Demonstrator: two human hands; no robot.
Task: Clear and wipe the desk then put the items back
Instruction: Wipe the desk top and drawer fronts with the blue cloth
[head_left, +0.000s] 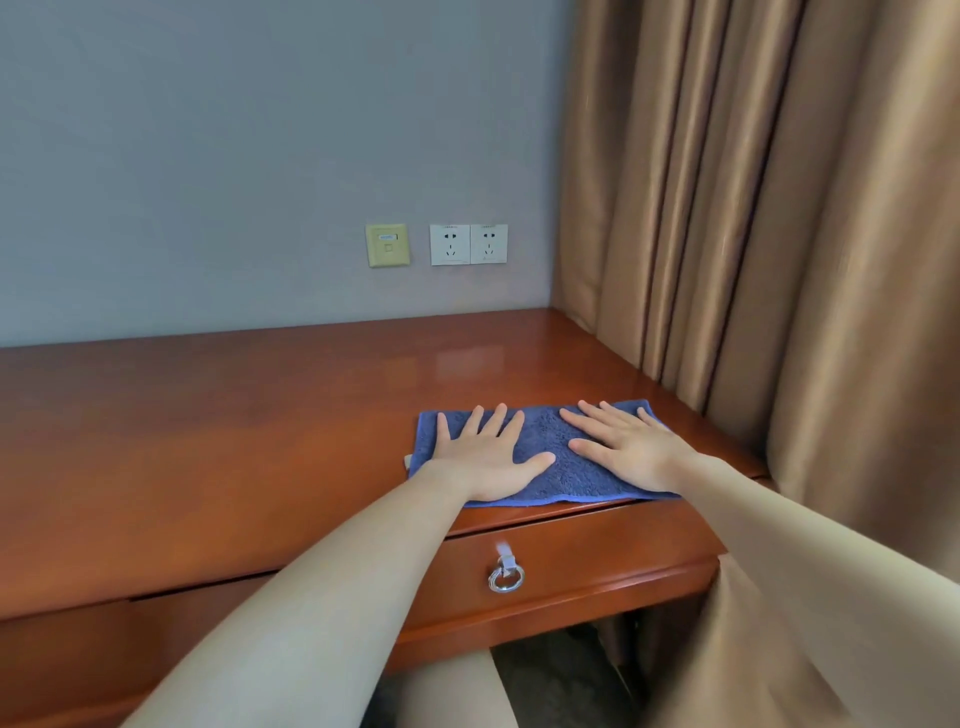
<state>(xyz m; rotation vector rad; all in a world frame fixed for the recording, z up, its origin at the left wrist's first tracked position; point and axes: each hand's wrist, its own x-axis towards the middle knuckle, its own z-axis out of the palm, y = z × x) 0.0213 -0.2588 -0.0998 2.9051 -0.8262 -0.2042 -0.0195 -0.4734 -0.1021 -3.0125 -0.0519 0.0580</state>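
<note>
Now | left hand (485, 457) flat, spread on blue towel (550, 462) | right hand (631, 449) likewise | desk (234, 441)

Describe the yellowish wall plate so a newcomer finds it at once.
On the grey wall above the wooden desk sits a row of three plates. The yellowish wall plate is leftmost, slightly apart from the two white sockets; it alone is cream-coloured, with one small square port.
</note>
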